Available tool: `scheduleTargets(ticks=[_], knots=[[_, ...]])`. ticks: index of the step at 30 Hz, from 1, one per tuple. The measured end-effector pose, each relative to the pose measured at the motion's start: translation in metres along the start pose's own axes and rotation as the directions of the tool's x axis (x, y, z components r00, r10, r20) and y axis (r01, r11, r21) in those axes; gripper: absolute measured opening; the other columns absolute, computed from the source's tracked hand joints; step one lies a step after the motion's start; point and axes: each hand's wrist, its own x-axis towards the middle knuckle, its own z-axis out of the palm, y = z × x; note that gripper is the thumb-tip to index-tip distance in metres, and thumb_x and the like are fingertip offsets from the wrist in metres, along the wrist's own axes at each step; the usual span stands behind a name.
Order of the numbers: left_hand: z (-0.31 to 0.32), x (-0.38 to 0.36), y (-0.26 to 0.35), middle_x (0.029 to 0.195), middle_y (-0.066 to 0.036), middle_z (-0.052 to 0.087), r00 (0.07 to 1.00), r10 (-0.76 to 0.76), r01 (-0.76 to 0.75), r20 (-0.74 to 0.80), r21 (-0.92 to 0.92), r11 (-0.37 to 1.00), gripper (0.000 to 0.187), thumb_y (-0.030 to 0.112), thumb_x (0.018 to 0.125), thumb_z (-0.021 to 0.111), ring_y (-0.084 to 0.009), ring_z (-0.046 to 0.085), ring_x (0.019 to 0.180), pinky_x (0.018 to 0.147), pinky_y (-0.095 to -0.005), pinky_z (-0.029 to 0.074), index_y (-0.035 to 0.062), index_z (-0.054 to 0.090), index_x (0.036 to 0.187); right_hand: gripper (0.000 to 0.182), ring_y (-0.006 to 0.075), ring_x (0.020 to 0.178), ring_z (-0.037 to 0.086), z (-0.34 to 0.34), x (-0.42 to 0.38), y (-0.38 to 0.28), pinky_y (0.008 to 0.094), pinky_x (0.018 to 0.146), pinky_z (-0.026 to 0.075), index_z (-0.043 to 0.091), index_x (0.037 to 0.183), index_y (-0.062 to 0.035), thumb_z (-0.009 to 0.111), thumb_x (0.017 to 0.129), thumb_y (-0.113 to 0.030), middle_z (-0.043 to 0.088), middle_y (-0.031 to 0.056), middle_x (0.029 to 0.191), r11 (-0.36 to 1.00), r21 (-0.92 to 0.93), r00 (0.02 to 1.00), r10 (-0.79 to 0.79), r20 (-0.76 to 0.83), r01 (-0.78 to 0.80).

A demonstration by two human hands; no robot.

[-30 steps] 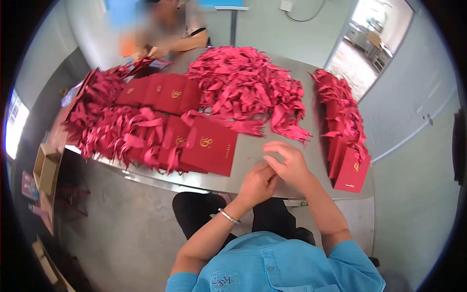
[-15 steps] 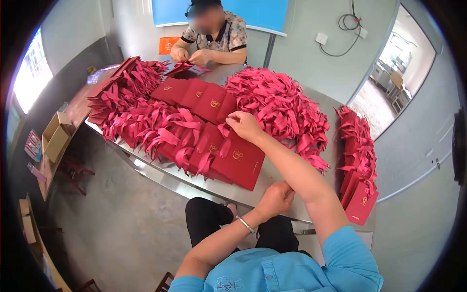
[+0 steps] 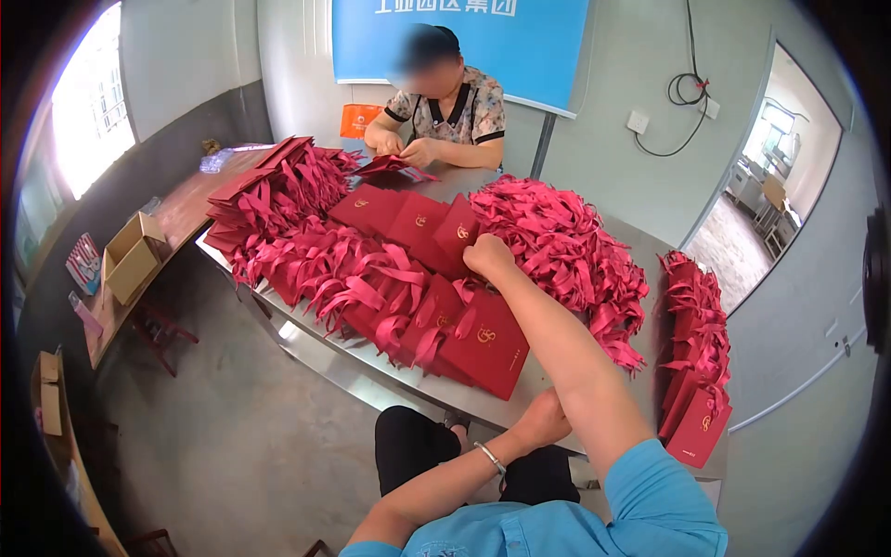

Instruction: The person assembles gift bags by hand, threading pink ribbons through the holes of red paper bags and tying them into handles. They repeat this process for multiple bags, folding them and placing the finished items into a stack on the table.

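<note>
My right hand (image 3: 489,257) reaches across the table, its fingers pinched on the lower edge of a small red paper gift bag (image 3: 457,232) with a gold emblem. That bag stands tilted beside other flat red bags (image 3: 414,221). Near the table's front edge, my left hand (image 3: 544,420) is curled closed, a bracelet on its wrist. My right forearm covers its fingertips, so what it holds, if anything, is hidden. Close to both hands lies a row of red bags (image 3: 484,336) with pink ribbon handles.
A big heap of ribboned bags (image 3: 561,246) lies right of centre, with another row (image 3: 696,339) at the right end. More bags (image 3: 278,186) are stacked at the far left. Across the metal table (image 3: 548,371), a person (image 3: 445,111) handles a red bag. A cardboard box (image 3: 135,257) sits left.
My right hand has closed on a red bag and tilted it up from the flat ones. My left hand stays low by the table edge. The camera view has shifted slightly.
</note>
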Motion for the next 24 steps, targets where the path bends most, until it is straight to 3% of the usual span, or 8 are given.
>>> scheduleTargets(ticks=[2,5,8,13,15,16,20,24], knots=[[-0.006,0.001,0.013,0.102,-0.024,0.065,0.999,-0.036,0.037,0.017,-0.064,0.997,0.024,0.007,0.084,0.061,-0.0422,0.062,0.096,0.083,-0.0446,0.051,-0.0004,0.063,0.106,0.041,0.0415,0.091,0.069,-0.006,0.01,0.01,0.0479,0.077,0.057,0.067,0.099,0.0086,0.056,0.082,-0.028,0.067,0.0299,0.1,0.998,-0.035,0.998,-0.053,-0.03,0.052],[-0.012,0.004,0.02,0.092,-0.023,0.065,0.996,-0.088,0.091,0.03,-0.106,0.99,0.017,0.004,0.083,0.059,-0.0408,0.063,0.089,0.078,-0.0443,0.051,-0.0016,0.064,0.099,0.027,0.0334,0.068,0.07,-0.013,0.019,0.026,0.038,0.043,0.055,0.067,0.095,0.0044,0.053,0.088,-0.017,0.069,0.0199,0.087,0.937,0.348,0.997,-0.015,0.082,-0.015],[-0.008,0.002,0.013,0.085,-0.021,0.064,0.994,-0.109,0.111,0.031,-0.092,0.99,0.014,0.003,0.083,0.058,-0.0382,0.064,0.084,0.075,-0.0429,0.052,-0.0022,0.064,0.094,0.026,0.0271,0.06,0.067,-0.024,0.001,0.032,0.0352,0.044,0.055,0.068,0.1,0.0015,0.058,0.088,-0.019,0.07,0.0137,0.086,0.786,0.617,0.999,-0.038,-0.005,0.033],[0.0,-0.002,0.0,0.083,-0.014,0.065,0.991,-0.137,0.137,0.009,-0.136,0.981,0.012,0.005,0.086,0.06,-0.0202,0.066,0.075,0.069,-0.0318,0.053,-0.0014,0.066,0.095,0.02,0.0288,0.056,0.067,-0.037,-0.018,0.062,0.0389,0.05,0.051,0.068,0.092,0.0007,0.059,0.088,-0.017,0.066,0.0178,0.065,0.759,0.524,0.918,-0.256,-0.304,0.385],[0.001,-0.004,-0.002,0.088,-0.009,0.066,0.982,-0.19,0.188,0.009,-0.185,0.964,0.013,0.002,0.089,0.059,-0.0139,0.064,0.078,0.07,-0.029,0.053,-0.0007,0.066,0.099,0.019,0.0319,0.061,0.068,-0.058,-0.045,0.08,0.0403,0.054,0.051,0.068,0.095,-0.0009,0.059,0.087,-0.016,0.066,0.0197,0.07,0.812,0.527,0.965,-0.17,-0.199,0.252],[0.003,-0.006,-0.008,0.088,-0.009,0.066,0.982,-0.185,0.187,0.029,-0.191,0.964,0.013,0.002,0.089,0.059,-0.0139,0.064,0.078,0.07,-0.029,0.053,-0.0007,0.066,0.099,0.018,0.035,0.067,0.069,-0.074,-0.066,0.082,0.0417,0.058,0.052,0.067,0.098,-0.0024,0.06,0.087,-0.014,0.067,0.0217,0.075,0.848,0.516,0.992,-0.088,-0.086,0.12],[0.002,-0.01,-0.007,0.097,-0.006,0.065,0.971,-0.204,0.161,-0.128,-0.281,0.946,0.023,-0.001,0.087,0.063,-0.0138,0.064,0.083,0.073,-0.0276,0.053,0.0011,0.063,0.11,0.025,0.0397,0.09,0.067,-0.088,-0.118,0.136,0.0443,0.073,0.054,0.065,0.102,-0.002,0.067,0.082,-0.016,0.068,0.0221,0.095,0.833,0.29,0.861,-0.362,-0.356,0.47],[-0.001,-0.004,0.002,0.119,-0.015,0.057,0.935,-0.101,0.069,-0.339,-0.105,0.992,0.055,0.011,0.083,0.072,-0.0232,0.059,0.101,0.087,-0.0345,0.05,0.0011,0.047,0.131,0.039,0.0398,0.087,0.068,-0.101,-0.19,0.15,0.0454,0.073,0.053,0.06,0.114,-0.0019,0.068,0.08,-0.019,0.069,0.0222,0.095,0.874,0.233,0.862,-0.316,-0.397,0.427]])
